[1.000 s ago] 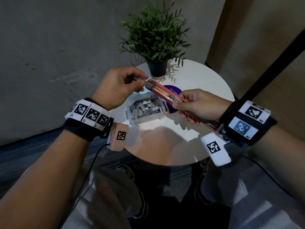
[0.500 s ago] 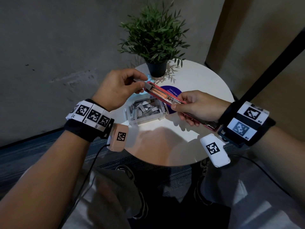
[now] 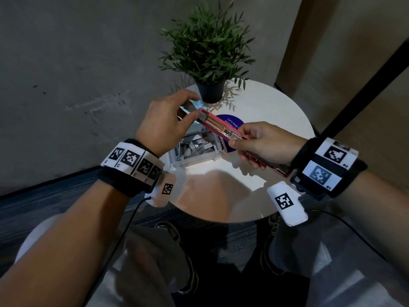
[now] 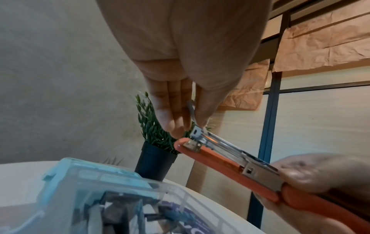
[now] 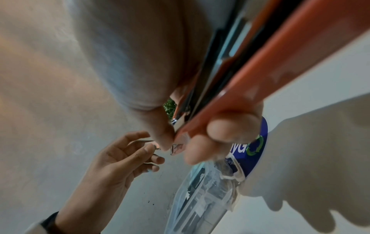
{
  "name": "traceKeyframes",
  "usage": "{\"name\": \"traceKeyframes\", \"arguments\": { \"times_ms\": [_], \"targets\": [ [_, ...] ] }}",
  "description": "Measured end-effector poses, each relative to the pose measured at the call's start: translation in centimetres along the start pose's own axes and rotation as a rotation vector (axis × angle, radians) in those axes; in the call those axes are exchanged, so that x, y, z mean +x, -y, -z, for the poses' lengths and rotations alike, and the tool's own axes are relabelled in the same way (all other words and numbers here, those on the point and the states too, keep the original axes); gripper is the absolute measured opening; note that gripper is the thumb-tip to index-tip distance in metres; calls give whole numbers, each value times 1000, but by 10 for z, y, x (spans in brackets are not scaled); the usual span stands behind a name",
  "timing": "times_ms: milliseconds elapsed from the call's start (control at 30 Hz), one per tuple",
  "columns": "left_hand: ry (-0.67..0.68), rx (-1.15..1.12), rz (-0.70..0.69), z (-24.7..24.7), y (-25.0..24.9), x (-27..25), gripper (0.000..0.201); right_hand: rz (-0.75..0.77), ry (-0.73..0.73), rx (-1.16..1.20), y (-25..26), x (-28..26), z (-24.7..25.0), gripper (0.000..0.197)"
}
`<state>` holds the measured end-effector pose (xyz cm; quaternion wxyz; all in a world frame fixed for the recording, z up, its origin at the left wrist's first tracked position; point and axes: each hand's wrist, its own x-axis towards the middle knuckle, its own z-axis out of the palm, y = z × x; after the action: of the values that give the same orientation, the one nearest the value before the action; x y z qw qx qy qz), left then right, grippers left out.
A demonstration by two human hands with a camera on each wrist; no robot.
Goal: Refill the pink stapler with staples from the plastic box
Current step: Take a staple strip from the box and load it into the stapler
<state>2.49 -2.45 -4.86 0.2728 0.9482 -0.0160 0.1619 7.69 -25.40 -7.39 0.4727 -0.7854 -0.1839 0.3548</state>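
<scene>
Pink stapler (image 3: 218, 126) gripped open by right hand (image 3: 264, 144) | staple strip (image 4: 197, 131) pinched by left hand (image 3: 164, 125) at magazine mouth | step: loading | next: slide in straight.

The pink stapler (image 3: 223, 129) was held in the air above the round table (image 3: 272, 111), opened out, its metal magazine channel facing up and its front end tilted toward the table's far-left edge. A silver staple strip (image 4: 192, 116) stood at that front end of the channel. The clear plastic box (image 3: 194, 149), lid off, lay near the table's left edge below the stapler, holding loose staple strips (image 3: 194, 146).
</scene>
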Motion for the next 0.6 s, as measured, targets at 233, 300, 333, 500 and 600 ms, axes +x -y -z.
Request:
{"name": "traceKeyframes", "arguments": {
  "times_ms": [233, 300, 333, 500, 600],
  "targets": [
    [-33, -98, 131, -16, -10, -8, 20, 10, -22, 15, 0, 1, 1, 33],
    [-48, -61, 95, -21, -9, -8, 28, 13, -30, 15, 0, 1, 2, 32],
    [-49, -48, 90, -22, -7, -8, 34, 13, -31, 17, 0, 1, 3, 31],
    [88, -353, 308, -28, -8, -6, 46, 26, -4, 7, 0, 0, 2, 25],
    [204, -581, 404, -31, -11, -6, 45, 33, 11, 1, 0, 0, -1, 21]
  ]
}}
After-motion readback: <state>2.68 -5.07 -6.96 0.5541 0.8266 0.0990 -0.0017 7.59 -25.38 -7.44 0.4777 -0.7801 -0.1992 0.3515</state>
